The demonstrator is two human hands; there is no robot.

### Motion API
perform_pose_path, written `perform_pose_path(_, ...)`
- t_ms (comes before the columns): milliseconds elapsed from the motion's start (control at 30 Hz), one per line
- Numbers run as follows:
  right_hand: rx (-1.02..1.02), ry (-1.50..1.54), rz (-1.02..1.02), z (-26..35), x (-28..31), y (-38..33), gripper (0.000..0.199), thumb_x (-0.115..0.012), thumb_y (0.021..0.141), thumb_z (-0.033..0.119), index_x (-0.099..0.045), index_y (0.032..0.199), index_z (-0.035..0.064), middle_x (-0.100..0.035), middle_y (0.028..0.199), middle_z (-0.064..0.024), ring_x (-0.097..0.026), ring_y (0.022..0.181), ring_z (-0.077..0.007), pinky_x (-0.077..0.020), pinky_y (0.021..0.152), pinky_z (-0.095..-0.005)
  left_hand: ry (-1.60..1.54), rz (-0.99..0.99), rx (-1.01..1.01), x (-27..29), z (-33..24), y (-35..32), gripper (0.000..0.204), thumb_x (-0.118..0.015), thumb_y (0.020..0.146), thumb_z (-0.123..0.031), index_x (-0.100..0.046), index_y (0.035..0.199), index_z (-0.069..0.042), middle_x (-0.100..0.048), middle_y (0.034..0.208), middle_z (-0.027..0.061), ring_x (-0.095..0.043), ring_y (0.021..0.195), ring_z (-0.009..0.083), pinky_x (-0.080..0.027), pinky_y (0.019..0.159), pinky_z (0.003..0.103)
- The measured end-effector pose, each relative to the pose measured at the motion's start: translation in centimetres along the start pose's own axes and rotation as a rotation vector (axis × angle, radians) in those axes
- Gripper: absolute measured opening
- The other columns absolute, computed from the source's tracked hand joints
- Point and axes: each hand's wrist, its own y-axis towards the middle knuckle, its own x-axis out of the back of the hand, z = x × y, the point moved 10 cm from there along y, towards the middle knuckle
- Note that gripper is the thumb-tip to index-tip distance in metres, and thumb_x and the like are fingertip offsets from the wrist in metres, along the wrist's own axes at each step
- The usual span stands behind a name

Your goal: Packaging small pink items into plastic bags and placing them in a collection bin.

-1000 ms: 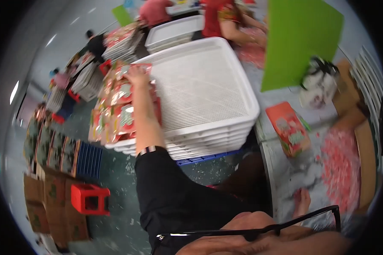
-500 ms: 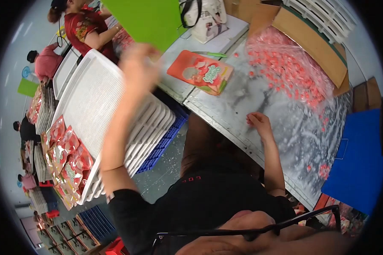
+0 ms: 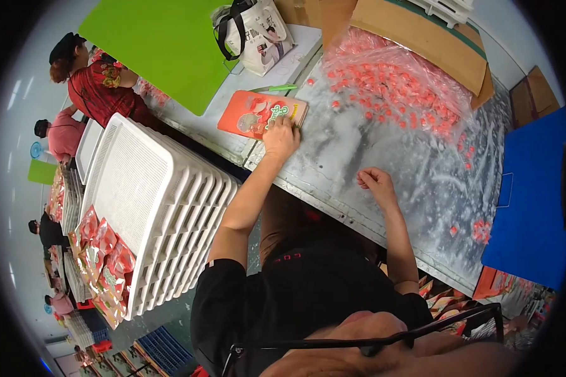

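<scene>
Left hand (image 3: 281,139) reaches far across the metal table (image 3: 383,169), fingers bent and pressed on the near right corner of an orange printed box (image 3: 256,114); touching it for sure, cannot tell if it is truly gripped or just pinned flat. Box lies flat at the table's far left, lid side up, just beside a green pen (image 3: 275,88) and near a white tote bag (image 3: 256,34) with black straps. Right hand (image 3: 376,183) rests on bare table nearer the body, fingers loosely curled, holding nothing visible. Far right of the box sits a big clear plastic bag of small red wrapped pieces (image 3: 393,85), with a few loose ones (image 3: 478,229) scattered at the near right. Judging by this, the box has only just been got hold of and is not yet pulled over to the working spot; nothing looks filled or packed, so most of the work seems left. Left of the table is a stack of white slotted trays (image 3: 163,207) with red pouches (image 3: 104,264) at its near end; other people work at the far left, next to a green board (image 3: 163,44)
</scene>
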Motion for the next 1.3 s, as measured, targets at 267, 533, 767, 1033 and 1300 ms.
perform_pose_path(267,0.199,-0.177,-0.041,3.1,-2.1,0.7,0.013,-0.066,0.092,0.010,-0.068,0.101,0.0007,-0.068,0.093,-0.0058,-0.064,0.082,-0.0140,-0.0517,0.072,-0.0288,-0.416,0.058,0.443,-0.4,5.8,-0.2,0.024,-0.073,0.079,-0.027,-0.069,0.083,-0.004,-0.069,0.073,0.0155,-0.069,0.072,0.0330,-0.055,0.070,0.044)
perform_pose_path(533,1.179,-0.717,-0.121,17.7,-12.0,-3.9,0.032,-0.071,0.077,0.006,-0.065,0.109,0.0042,-0.062,0.104,-0.0105,-0.057,0.105,-0.0291,-0.0425,0.095,-0.0426,-0.582,0.196,0.225,5.3,-2.7,-3.4,0.021,-0.079,0.075,-0.018,-0.066,0.074,-0.002,-0.064,0.065,0.0098,-0.061,0.061,0.0205,-0.047,0.058,0.036)
perform_pose_path(767,1.079,-0.904,-0.096,13.9,-11.7,-4.7,0.033,-0.074,0.075,0.012,-0.066,0.106,0.0069,-0.061,0.100,-0.0079,-0.056,0.103,-0.0263,-0.0383,0.097,-0.0433,-1.091,0.182,0.418,4.9,-4.0,-6.7,0.019,-0.073,0.085,-0.006,-0.060,0.072,-0.001,-0.059,0.063,0.0004,-0.051,0.053,0.0064,-0.040,0.049,0.024)
perform_pose_path(1033,1.009,-0.712,0.313,12.4,-13.8,-5.9,0.027,-0.072,0.079,0.025,-0.068,0.097,0.0056,-0.064,0.104,-0.0127,-0.059,0.104,-0.0302,-0.0472,0.092,-0.0424,-0.855,0.132,0.122,5.4,-7.5,-7.9,0.017,-0.069,0.082,-0.003,-0.059,0.070,0.001,-0.061,0.065,0.0042,-0.057,0.059,0.0103,-0.045,0.054,0.028)
perform_pose_path(1300,0.711,-0.572,0.755,9.1,-15.1,-5.6,0.035,-0.063,0.091,0.034,-0.066,0.104,0.0014,-0.066,0.112,-0.0169,-0.062,0.103,-0.0326,-0.0489,0.090,-0.0409,-0.578,0.219,-0.151,10.2,-14.1,-8.2,0.019,-0.075,0.076,-0.011,-0.061,0.072,0.000,-0.064,0.071,0.0096,-0.064,0.064,0.0217,-0.049,0.063,0.034)
